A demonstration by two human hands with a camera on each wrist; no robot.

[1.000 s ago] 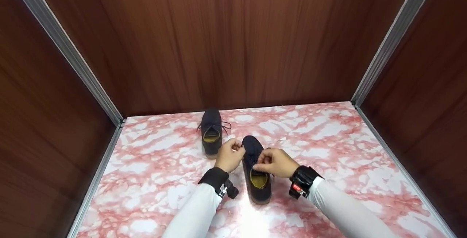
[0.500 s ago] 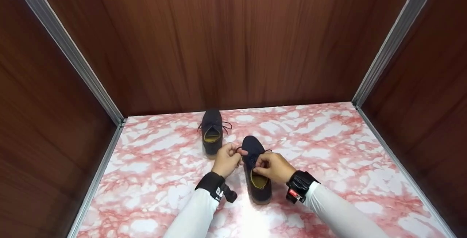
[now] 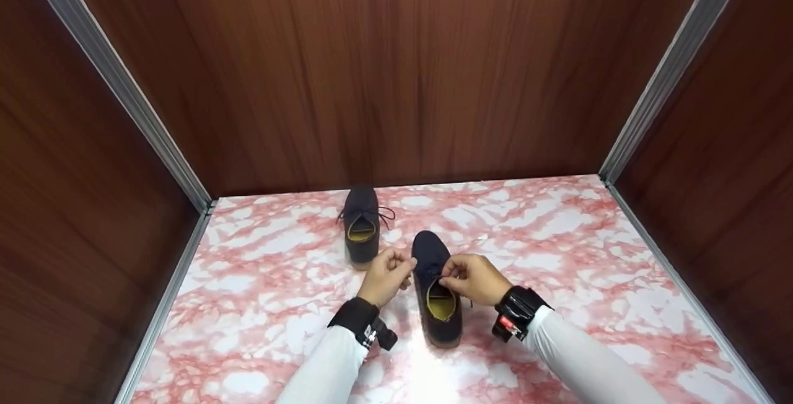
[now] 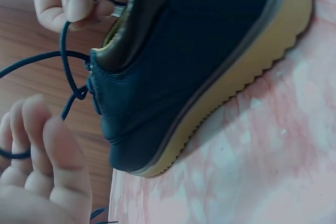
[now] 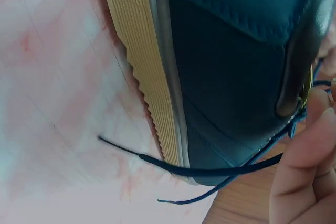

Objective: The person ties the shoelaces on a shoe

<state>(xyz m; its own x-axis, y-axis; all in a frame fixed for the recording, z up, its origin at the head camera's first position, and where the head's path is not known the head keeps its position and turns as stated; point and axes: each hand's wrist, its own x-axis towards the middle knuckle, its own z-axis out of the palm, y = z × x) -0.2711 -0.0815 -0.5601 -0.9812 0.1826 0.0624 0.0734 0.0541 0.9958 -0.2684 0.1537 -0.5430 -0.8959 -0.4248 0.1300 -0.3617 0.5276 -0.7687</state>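
Observation:
A dark navy lace-up shoe (image 3: 427,246) with a tan sole stands on the floor between my hands, toe pointing away. My left hand (image 3: 383,279), beside the shoe's left side, has a shoelace (image 4: 42,56) running between its curled fingers in the left wrist view. Over the shoe's opening, my right hand (image 3: 476,279) pinches a lace loop between thumb and forefinger. From that hand, lace ends (image 5: 226,172) hang past the toe side in the right wrist view. The knot area is partly covered by the right fingers.
A matching shoe (image 3: 361,202) with its laces tied stands further back on the left. Brown wood-grain panels (image 3: 396,69) with grey metal edging enclose the red-and-white marbled floor (image 3: 533,230) at the back and sides.
My left hand has shifted slightly down and left from the shoe's toe. The right hand has moved only a little over the laces. Both shoes stay in place.

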